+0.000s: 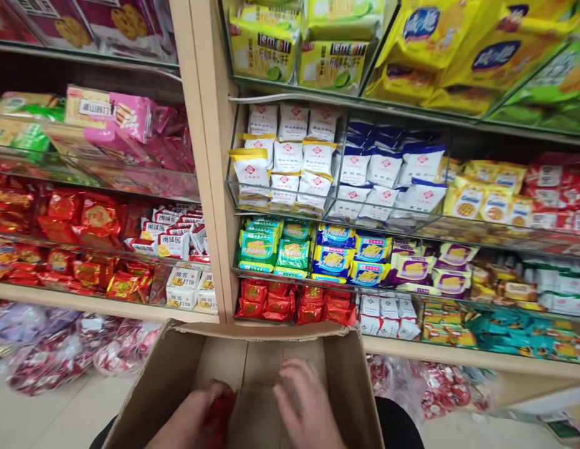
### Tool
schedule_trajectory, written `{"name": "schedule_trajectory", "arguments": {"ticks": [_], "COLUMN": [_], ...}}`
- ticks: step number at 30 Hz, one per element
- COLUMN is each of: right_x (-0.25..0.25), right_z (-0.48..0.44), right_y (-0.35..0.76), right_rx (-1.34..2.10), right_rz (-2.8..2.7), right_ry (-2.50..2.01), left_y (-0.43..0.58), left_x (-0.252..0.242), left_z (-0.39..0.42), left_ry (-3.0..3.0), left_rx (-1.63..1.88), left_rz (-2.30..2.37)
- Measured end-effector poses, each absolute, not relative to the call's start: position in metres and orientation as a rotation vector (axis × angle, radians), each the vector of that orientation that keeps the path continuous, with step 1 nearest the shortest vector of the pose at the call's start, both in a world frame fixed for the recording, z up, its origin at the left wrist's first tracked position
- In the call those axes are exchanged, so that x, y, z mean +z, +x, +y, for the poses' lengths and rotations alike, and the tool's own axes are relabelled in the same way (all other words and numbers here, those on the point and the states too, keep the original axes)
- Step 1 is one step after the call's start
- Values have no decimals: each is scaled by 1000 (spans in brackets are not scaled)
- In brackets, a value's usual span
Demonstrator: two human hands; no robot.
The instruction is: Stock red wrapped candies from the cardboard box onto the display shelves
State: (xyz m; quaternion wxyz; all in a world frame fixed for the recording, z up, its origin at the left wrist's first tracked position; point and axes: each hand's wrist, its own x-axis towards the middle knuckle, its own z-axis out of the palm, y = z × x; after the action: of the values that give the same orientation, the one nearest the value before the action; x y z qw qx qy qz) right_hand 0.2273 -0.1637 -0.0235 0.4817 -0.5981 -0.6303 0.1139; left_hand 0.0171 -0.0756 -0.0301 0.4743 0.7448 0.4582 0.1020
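- Both hands down in cardboard box (348,374), at foot of snack shelves (210,187).
- L hand (196,416): fingers curled tight round red pkt (221,408), low in box, left side; bit blurred.
- R hand (303,405): fingers slightly apart, resting on box floor, holding nothing.
- Step, prob.: getting a pkt up out of box.
- Next calls for: firm grip, lift clear of box wall; red shelf pkts (294,302) sit just above rim.

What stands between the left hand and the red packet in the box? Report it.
Nothing visible does. The left hand lies against the red packet inside the open cardboard box; blur hides the grip. The right hand is beside it in the box, apart from the packet.
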Motion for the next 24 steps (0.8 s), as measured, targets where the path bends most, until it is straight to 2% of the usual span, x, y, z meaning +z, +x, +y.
{"name": "schedule_trajectory", "arguments": {"ticks": [4, 7, 12, 15, 19, 21, 24], "right_x": [-46, -32, 13, 27, 28, 25, 19], "right_z": [-165, -162, -166, -169, -169, -168, -171], "right_y": [203, 211, 238, 242, 237, 232, 229], "right_rx": [1035, 1240, 955, 518, -87, -206, -184], "right_rz": [-1212, -1050, -1010, -1192, -1555, -1697, -1735], "right_ry": [-1301, -1171, -1258, -1325, -1230, -1141, -1120], "left_y": [41, 60, 84, 94, 101, 103, 105], "left_x": [-7, 3, 31, 49, 60, 59, 54], "left_z": [-95, -101, -99, -99, -104, -104, -102], "left_ry": [1458, 1296, 1189, 1166, 968, 868, 817], "left_rx": [389, 539, 764, 883, 794, 802, 892], "left_rz": [751, 665, 741, 796, 756, 726, 663]}}
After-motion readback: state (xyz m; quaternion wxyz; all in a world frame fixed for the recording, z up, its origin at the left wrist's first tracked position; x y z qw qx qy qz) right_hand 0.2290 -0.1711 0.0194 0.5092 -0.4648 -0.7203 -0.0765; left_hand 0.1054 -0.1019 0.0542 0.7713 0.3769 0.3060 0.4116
